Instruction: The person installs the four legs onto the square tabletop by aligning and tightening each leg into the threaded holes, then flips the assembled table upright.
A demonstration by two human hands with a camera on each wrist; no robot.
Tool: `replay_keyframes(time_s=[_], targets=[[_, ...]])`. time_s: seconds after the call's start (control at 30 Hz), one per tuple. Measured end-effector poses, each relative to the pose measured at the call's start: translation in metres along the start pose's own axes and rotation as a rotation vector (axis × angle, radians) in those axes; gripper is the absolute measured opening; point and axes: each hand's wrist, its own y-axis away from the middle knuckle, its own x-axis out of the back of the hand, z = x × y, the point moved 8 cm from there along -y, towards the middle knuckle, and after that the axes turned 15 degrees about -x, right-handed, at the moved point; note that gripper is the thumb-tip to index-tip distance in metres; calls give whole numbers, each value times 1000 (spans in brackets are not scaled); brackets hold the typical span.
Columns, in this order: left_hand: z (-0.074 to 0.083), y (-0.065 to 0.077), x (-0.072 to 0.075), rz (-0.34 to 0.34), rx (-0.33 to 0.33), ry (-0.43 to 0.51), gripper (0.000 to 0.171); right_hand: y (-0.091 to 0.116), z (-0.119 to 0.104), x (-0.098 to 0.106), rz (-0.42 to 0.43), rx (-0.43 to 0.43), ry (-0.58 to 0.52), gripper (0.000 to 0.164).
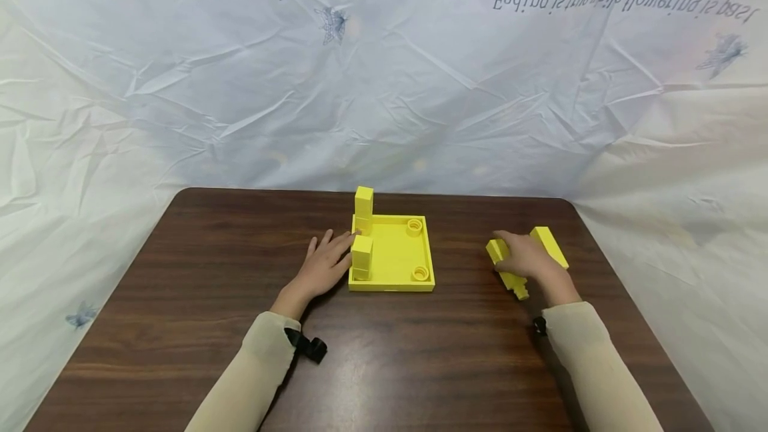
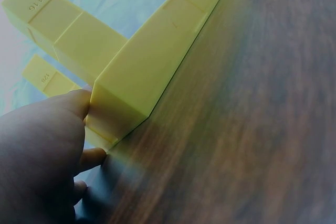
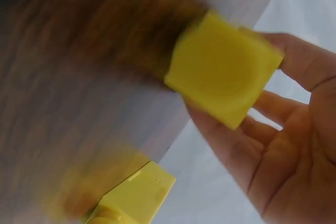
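Observation:
A square yellow tray-like base (image 1: 393,286) lies on the table, with two yellow posts, a far one (image 1: 364,202) and a near one (image 1: 362,253), upright at its left corners. Round sockets show at its right corners. Along the base's left side lies my left hand (image 1: 321,269), fingers mostly straight and touching the edge; the left wrist view shows a fingertip at the base's corner. Off to the right, my right hand (image 1: 531,262) pinches a yellow square-ended block (image 3: 220,72) between thumb and fingers. The back of the hand partly hides this block in the head view.
Near the right hand lie more yellow pieces: a long block (image 1: 548,245) beyond it and a notched piece (image 1: 516,284) in front. The dark wooden table (image 1: 384,365) has rounded far corners. Behind it hangs a pale printed sheet (image 1: 384,99).

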Motion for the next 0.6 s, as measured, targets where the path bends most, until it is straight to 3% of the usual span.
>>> replay_keyframes(time_s=[0.27, 0.6], targets=[[3, 0, 0, -1, 0, 2, 55, 1, 0, -5, -30, -18, -10, 65], [3, 0, 1, 8, -2, 13, 55, 6, -4, -1, -49, 27, -43, 63]])
